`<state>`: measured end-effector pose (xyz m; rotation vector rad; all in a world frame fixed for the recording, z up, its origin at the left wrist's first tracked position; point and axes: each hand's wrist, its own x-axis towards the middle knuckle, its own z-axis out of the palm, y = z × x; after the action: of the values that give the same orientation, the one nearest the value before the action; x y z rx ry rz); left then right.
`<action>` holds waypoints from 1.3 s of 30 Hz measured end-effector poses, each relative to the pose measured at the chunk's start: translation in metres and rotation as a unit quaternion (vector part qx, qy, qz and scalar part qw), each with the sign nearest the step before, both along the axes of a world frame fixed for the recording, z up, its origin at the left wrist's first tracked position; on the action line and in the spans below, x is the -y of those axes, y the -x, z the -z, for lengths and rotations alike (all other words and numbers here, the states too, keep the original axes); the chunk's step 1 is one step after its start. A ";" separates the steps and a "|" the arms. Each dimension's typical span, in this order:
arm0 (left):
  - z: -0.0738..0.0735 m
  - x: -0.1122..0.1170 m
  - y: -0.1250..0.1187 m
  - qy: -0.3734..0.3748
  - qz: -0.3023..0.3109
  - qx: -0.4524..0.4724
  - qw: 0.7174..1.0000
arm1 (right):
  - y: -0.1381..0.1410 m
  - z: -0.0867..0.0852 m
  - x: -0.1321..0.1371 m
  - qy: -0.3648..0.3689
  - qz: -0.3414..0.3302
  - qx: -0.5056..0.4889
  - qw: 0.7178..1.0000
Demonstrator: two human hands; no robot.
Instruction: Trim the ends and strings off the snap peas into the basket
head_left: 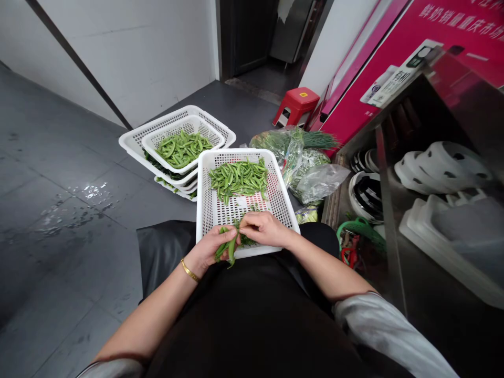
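Observation:
My left hand (214, 245) is closed around several green pea pods (226, 244), which stick out past the thumb and hang below the fingers. Against the tip of one pod, my right hand (262, 229) has thumb and forefinger pinched together; whatever lies between them is too small to make out. Both hands are over the near edge of a white perforated basket (289, 210) resting on my lap. A heap of pea pods (240, 178) covers its far half. Small green trimmings (247, 240) lie in its near part, partly hidden by my right hand.
Stacked white baskets (126, 139) stand on the floor at left, the top one holding more pods (183, 149). Bagged greens (311, 168) lie right of my basket, before a red stool (296, 107). A metal shelf (389, 220) with white containers (444, 231) borders my right side. Water wets the floor (79, 210).

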<state>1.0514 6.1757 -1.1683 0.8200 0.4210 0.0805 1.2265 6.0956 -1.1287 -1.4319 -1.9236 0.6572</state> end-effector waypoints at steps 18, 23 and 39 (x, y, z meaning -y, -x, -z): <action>-0.002 -0.011 0.001 -0.138 -0.251 -0.096 0.953 | -0.031 -0.003 0.022 -0.064 0.186 0.107 0.975; -0.012 -0.008 0.003 -0.228 -0.216 -0.113 0.943 | -0.013 0.004 0.017 0.032 0.091 0.187 0.978; -0.014 -0.005 0.009 -0.349 -0.178 -0.132 0.911 | -0.005 0.012 0.001 0.010 -0.009 0.065 0.998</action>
<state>1.0423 6.1812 -1.1543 1.4610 0.8199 0.4865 1.2319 6.0948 -1.1404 -1.5049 -2.0359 0.6057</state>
